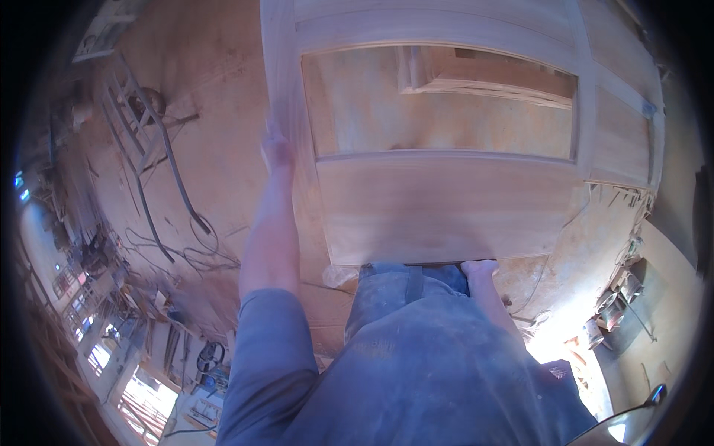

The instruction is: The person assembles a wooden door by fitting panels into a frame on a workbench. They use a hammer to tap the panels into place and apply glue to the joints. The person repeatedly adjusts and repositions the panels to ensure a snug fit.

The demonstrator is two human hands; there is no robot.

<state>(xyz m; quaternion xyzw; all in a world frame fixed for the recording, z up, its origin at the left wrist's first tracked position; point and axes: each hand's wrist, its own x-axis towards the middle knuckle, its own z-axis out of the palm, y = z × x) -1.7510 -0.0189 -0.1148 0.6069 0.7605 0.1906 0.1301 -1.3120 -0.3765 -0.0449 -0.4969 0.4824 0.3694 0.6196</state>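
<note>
A large pale wooden door [446, 201] with a rectangular opening stretches out in front of my body. My left hand [277, 147] grips its left edge, with the arm reached far forward. Close to my waist, my right hand [480, 267] is closed on the near edge; most of its fingers are hidden by the door. That edge rests against or very near my blue clothing. Through the opening shows a wooden frame piece [498, 80] lower down.
A metal hand truck [141, 134] with a wheel lies on the dusty floor [201, 82] to the left. Cables [197, 253] trail below it. Cluttered tools and timber line the far left. At right, another panelled wooden section [623, 130] adjoins the door, near a wall [677, 245].
</note>
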